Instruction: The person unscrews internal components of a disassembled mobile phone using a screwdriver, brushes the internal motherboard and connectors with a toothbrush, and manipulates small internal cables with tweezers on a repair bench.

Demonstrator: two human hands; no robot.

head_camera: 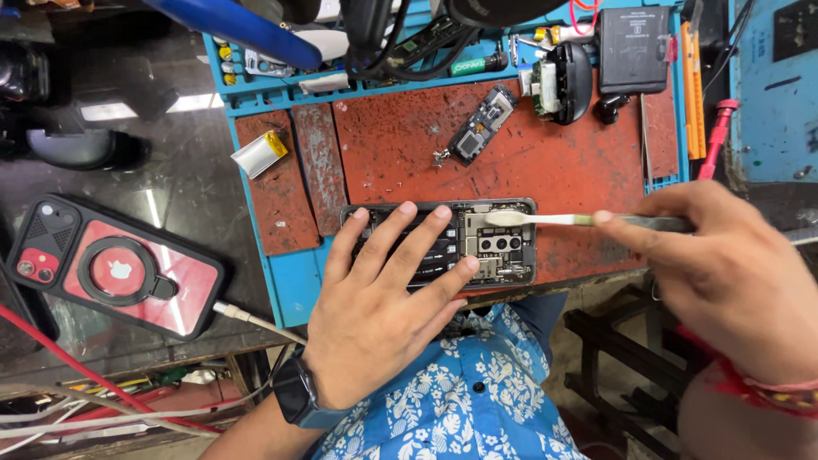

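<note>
Rust-red mat point(545, 162) bears an opened phone point(477, 243) at its near edge. Left hand point(383, 298) presses flat on it, fingers spread, grasping nothing; right hand point(724, 273) pinches a brush point(554, 220) over its circuitry. Loose circuit module point(483, 123) lies farther; silver battery point(260, 153) far left.

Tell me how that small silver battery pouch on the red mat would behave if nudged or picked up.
The silver battery pouch looks thin and small, so probably light. It lies flat, so it would likely slide on the red mat rather than roll. Its foil skin looks soft, so it may dent or puncture if pinched hard.
</note>
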